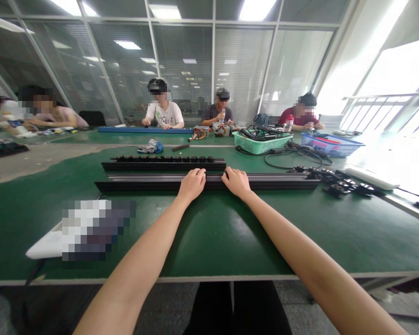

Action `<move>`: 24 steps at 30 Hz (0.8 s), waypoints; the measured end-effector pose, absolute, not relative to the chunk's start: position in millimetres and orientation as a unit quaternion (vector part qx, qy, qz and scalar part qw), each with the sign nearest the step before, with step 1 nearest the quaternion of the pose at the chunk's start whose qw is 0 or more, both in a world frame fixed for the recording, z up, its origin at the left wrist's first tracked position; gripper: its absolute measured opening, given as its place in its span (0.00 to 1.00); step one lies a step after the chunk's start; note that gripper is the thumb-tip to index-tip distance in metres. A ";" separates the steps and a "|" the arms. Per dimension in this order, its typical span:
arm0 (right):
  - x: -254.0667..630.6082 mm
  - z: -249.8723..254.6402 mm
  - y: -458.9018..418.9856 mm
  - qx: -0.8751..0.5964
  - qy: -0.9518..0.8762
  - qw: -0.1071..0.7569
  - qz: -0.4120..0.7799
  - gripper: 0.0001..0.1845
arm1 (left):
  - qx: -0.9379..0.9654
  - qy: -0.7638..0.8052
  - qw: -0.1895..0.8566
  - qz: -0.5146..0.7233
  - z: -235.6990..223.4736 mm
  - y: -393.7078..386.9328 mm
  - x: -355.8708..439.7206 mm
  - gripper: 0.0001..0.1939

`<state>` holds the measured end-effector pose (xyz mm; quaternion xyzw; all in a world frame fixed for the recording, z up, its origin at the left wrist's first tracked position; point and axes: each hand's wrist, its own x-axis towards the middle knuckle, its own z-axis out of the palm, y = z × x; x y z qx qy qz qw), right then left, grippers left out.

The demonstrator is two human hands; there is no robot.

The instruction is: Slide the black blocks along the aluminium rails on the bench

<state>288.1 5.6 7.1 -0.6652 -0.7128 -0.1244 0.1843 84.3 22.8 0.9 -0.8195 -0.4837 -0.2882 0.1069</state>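
Note:
A long black rail (272, 182) lies across the green table (209, 237) in front of me. My left hand (192, 184) grips its middle with the fingers curled over the top edge. Just to the right, my right hand (236, 181) holds the same rail in the same way. Behind it lies a second black strip (163, 163) with a row of black sockets on top.
Loose black parts (338, 183) and a white bar (370, 178) lie at the right. A green basket (261, 141) of cables, a blue basket (331, 144) and a coiled cable (293, 158) stand further back. A white object (47, 244) lies at front left. Several people sit at the far side.

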 end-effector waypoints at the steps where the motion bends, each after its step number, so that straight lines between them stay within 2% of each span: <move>1: 288.4 6.4 6.0 -0.665 -0.713 0.182 -0.127 0.17 | -0.819 -0.484 0.105 -0.290 0.6 23.0 84.6 0.19; 16: 289.5 4.0 4.0 -0.672 -0.709 0.147 -0.155 0.18 | -0.816 -0.488 0.094 -0.296 -1.7 24.8 87.3 0.19; 24: 290.6 0.7 7.4 -0.680 -0.697 0.178 -0.145 0.19 | -0.816 -0.487 0.091 -0.296 -1.4 27.1 88.4 0.20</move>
